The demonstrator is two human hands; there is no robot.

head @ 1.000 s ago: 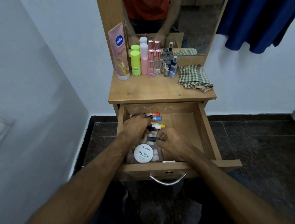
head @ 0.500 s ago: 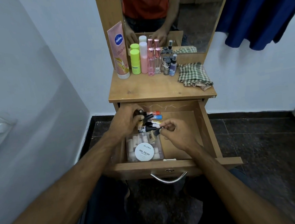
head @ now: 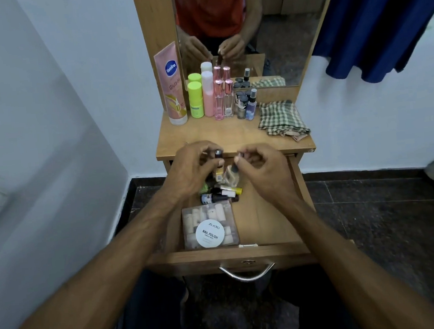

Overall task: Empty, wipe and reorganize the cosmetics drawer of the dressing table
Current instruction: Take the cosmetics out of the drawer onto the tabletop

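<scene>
The wooden drawer [head: 268,220] of the dressing table stands pulled open. My left hand [head: 192,169] grips a bunch of small cosmetic tubes [head: 219,164], one with a dark cap sticking up, above the drawer's back. My right hand [head: 261,168] pinches a small dark-capped bottle [head: 233,172] beside them. Below the hands several small bottles [head: 220,194] lie in the drawer. A clear box of white items [head: 209,226] with a round white nail polish remover tin [head: 210,233] on it sits at the drawer's front left.
The tabletop [head: 221,137] holds a pink Vaseline tube [head: 173,86], green and pink bottles [head: 202,97], small vials [head: 246,104] and a checked cloth [head: 281,122]. A mirror [head: 245,25] is behind them. A wall is at the left, blue fabric [head: 381,18] hangs at the right.
Both hands rose from inside the drawer to the tabletop's front edge, carrying the tubes and the small bottle with them.
</scene>
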